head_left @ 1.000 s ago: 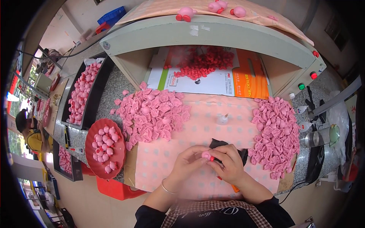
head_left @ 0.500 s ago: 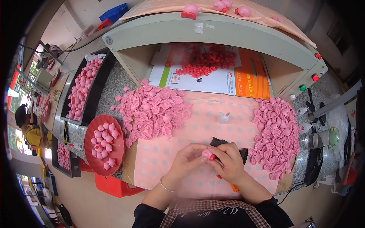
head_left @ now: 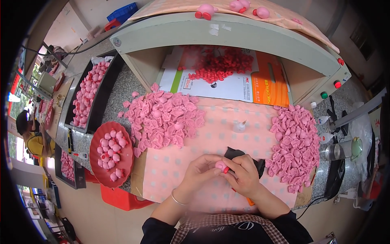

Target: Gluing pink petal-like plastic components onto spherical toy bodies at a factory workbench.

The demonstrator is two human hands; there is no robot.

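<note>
Centrally, a small pink toy piece (head_left: 221, 165) with a red bit at its lower right is pinched between the two hands, just above the near middle of the worktop (head_left: 170, 171). The left hand (head_left: 199, 171) is curled around it from the left, fingers closed on the piece; a thin bracelet (head_left: 177, 200) is worn on that wrist. The right hand (head_left: 243, 175) is closed on the piece from the right, fingertips touching it. A black object (head_left: 235, 153) is partly hidden just behind the hands; its kind cannot be told. The worktop is covered by a pink dotted cloth. A large heap of pink pieces (head_left: 164, 120) is piled far left of the hands, and a second heap (head_left: 293, 146) is spread to the right, near the right hand. A small clear glue bottle (head_left: 239, 126) is stood upright between the heaps. A red plate (head_left: 124, 162) with rounded pink pieces is set at the left edge. A black tray (head_left: 99, 107) of pink pieces is placed further left. Small red parts (head_left: 221, 63) are scattered on a flattened carton (head_left: 235, 87) under the shelf at the far side. Another person (head_left: 30, 136) is seen at far left.
</note>
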